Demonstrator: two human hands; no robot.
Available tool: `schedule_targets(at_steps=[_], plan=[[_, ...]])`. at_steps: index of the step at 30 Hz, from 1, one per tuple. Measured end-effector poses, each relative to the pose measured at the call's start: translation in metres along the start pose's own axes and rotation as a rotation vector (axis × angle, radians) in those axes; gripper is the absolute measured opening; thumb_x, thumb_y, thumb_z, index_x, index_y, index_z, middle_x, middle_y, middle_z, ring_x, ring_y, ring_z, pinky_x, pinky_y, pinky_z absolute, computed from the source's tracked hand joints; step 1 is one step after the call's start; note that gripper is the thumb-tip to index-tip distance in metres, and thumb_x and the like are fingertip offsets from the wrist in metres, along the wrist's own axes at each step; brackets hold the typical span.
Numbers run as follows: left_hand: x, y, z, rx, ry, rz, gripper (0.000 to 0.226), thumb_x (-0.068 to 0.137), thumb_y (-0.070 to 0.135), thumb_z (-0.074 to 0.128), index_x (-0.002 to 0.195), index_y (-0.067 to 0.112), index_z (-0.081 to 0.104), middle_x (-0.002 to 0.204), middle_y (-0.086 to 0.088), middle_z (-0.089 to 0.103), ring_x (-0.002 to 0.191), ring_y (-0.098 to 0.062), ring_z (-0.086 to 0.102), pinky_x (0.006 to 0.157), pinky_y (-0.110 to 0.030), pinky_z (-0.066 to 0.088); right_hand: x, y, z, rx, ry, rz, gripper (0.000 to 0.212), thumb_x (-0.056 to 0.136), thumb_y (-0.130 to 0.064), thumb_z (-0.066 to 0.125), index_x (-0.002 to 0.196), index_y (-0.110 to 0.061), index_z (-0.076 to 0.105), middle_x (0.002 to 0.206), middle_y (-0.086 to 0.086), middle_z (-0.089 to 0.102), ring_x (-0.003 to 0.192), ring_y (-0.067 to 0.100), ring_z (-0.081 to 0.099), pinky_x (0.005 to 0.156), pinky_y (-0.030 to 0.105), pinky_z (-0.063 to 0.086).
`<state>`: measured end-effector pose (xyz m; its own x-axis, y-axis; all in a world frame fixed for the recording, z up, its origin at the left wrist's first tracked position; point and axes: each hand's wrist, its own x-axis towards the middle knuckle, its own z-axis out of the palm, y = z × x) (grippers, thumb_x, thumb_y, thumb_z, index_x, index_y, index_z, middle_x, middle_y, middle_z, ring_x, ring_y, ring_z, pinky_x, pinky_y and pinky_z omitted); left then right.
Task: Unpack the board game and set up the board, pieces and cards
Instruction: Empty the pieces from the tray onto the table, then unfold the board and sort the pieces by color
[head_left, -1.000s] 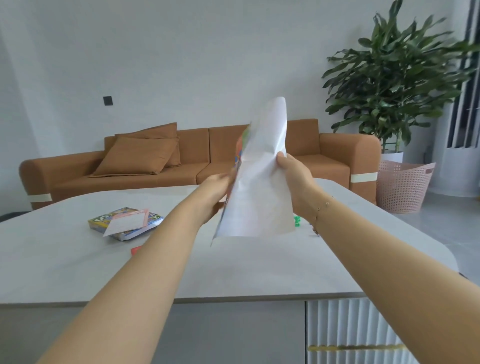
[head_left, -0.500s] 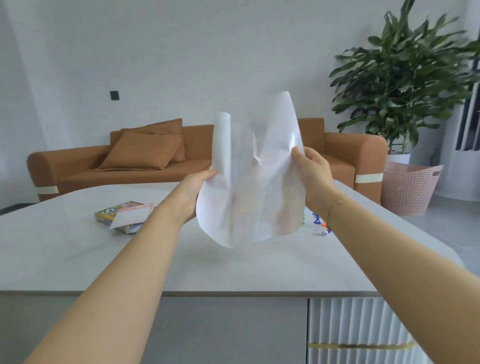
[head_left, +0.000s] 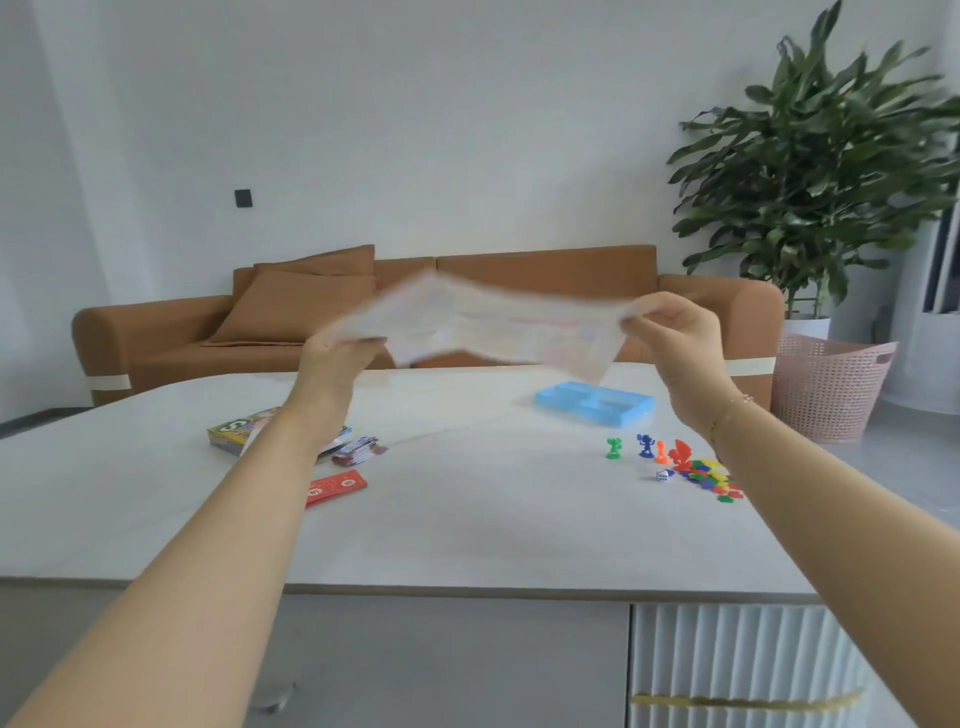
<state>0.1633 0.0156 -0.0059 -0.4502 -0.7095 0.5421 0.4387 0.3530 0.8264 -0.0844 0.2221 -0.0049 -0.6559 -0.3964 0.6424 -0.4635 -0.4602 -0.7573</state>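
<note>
**Paper board held aloft, pieces laid out below**

Your left hand grips the left edge of the paper game board, fingers curled round it. Your right hand pinches the right edge between thumb and fingertips. The sheet stretches between both hands above the table, blurred, its print faint.

Below your left forearm: the game box, partly hidden. Just right of it, a loose stack of cards; nearer you, a red card pack.

Below your right hand: a blue plastic tray. Nearer you, a green pawn, blue pawn, two orange pawns, a white die and a heap of coloured chips.
</note>
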Motion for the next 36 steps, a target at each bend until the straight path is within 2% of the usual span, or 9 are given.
schedule_targets(at_steps=[2, 5, 10, 14, 21, 27, 28, 31, 36], plan=[[-0.001, -0.003, -0.009, 0.027, -0.061, -0.026, 0.031, 0.082, -0.006, 0.06, 0.066, 0.019, 0.071, 0.128, -0.001, 0.06, 0.108, -0.014, 0.064, 0.088, -0.03, 0.053, -0.001, 0.002, -0.007, -0.116, -0.055, -0.057, 0.016, 0.071, 0.005, 0.069, 0.074, -0.011, 0.068, 0.086, 0.007, 0.068, 0.082, 0.017, 0.062, 0.073, 0.022, 0.05], [-0.005, -0.006, -0.018, 0.093, -0.088, -0.055, 0.036, 0.087, -0.01, 0.053, 0.067, 0.015, 0.07, 0.138, 0.003, 0.052, 0.112, -0.018, 0.062, 0.076, -0.029, 0.058, -0.001, 0.011, -0.022, -0.331, -0.151, -0.155, 0.026, 0.071, 0.012, 0.07, 0.073, -0.014, 0.068, 0.097, 0.008, 0.067, 0.092, 0.027, 0.064, 0.077, 0.028, 0.054], [-0.009, -0.016, -0.018, 0.315, -0.074, -0.085, 0.037, 0.088, -0.003, 0.059, 0.061, 0.019, 0.071, 0.105, -0.004, 0.073, 0.085, -0.02, 0.072, 0.07, -0.033, 0.061, -0.008, 0.026, -0.03, -0.593, -0.199, -0.252, 0.012, 0.075, 0.007, 0.072, 0.075, -0.005, 0.073, 0.101, 0.002, 0.065, 0.088, 0.023, 0.065, 0.076, 0.04, 0.057], [-0.007, -0.024, -0.018, 0.377, -0.037, -0.108, 0.038, 0.087, -0.001, 0.063, 0.058, 0.022, 0.072, 0.081, 0.01, 0.075, 0.076, -0.013, 0.073, 0.058, -0.024, 0.058, -0.011, 0.035, -0.032, -0.619, -0.21, -0.318, 0.01, 0.076, 0.009, 0.071, 0.077, -0.001, 0.072, 0.109, 0.011, 0.068, 0.096, 0.023, 0.065, 0.079, 0.04, 0.058], [-0.001, -0.031, -0.021, 0.562, -0.135, -0.192, 0.033, 0.086, -0.014, 0.056, 0.076, 0.012, 0.073, 0.089, -0.002, 0.073, 0.07, -0.003, 0.07, 0.063, -0.018, 0.057, -0.016, 0.043, -0.025, -0.678, -0.293, -0.267, 0.024, 0.073, 0.02, 0.06, 0.077, -0.001, 0.071, 0.11, 0.008, 0.068, 0.092, 0.013, 0.062, 0.083, 0.023, 0.052], [-0.01, -0.033, -0.005, 0.853, -0.257, -0.361, 0.045, 0.087, -0.019, 0.033, 0.104, -0.001, 0.071, 0.101, -0.022, 0.069, 0.049, -0.003, 0.06, 0.049, -0.013, 0.051, -0.022, 0.054, -0.025, -0.806, -0.514, -0.148, 0.035, 0.073, 0.011, 0.063, 0.068, -0.023, 0.066, 0.108, 0.004, 0.071, 0.099, 0.02, 0.067, 0.093, 0.037, 0.052], [-0.013, -0.033, 0.0, 0.899, -0.255, -0.367, 0.041, 0.088, -0.015, 0.036, 0.106, 0.001, 0.07, 0.107, -0.024, 0.067, 0.051, -0.005, 0.06, 0.058, -0.02, 0.055, -0.022, 0.055, -0.025, -0.846, -0.547, -0.138, 0.038, 0.073, 0.008, 0.064, 0.065, -0.029, 0.063, 0.107, 0.004, 0.072, 0.1, 0.021, 0.066, 0.093, 0.039, 0.051], [-0.015, -0.039, 0.008, 1.164, -0.247, -0.264, 0.031, 0.084, 0.003, 0.051, 0.088, 0.024, 0.074, 0.127, -0.009, 0.061, 0.109, -0.023, 0.058, 0.097, -0.037, 0.044, -0.024, 0.056, -0.025, -1.017, -0.622, -0.116, 0.035, 0.076, -0.001, 0.062, 0.065, -0.034, 0.06, 0.103, 0.0, 0.073, 0.102, 0.023, 0.062, 0.09, 0.037, 0.049], [-0.011, -0.049, 0.031, 1.548, -0.286, 0.025, 0.033, 0.083, 0.009, 0.053, 0.103, 0.028, 0.071, 0.133, 0.004, 0.054, 0.125, -0.02, 0.047, 0.097, -0.034, 0.036, -0.026, 0.059, -0.027, -1.122, -0.635, -0.101, 0.022, 0.081, -0.007, 0.062, 0.076, -0.027, 0.068, 0.106, -0.008, 0.071, 0.098, 0.018, 0.058, 0.075, 0.023, 0.04]])
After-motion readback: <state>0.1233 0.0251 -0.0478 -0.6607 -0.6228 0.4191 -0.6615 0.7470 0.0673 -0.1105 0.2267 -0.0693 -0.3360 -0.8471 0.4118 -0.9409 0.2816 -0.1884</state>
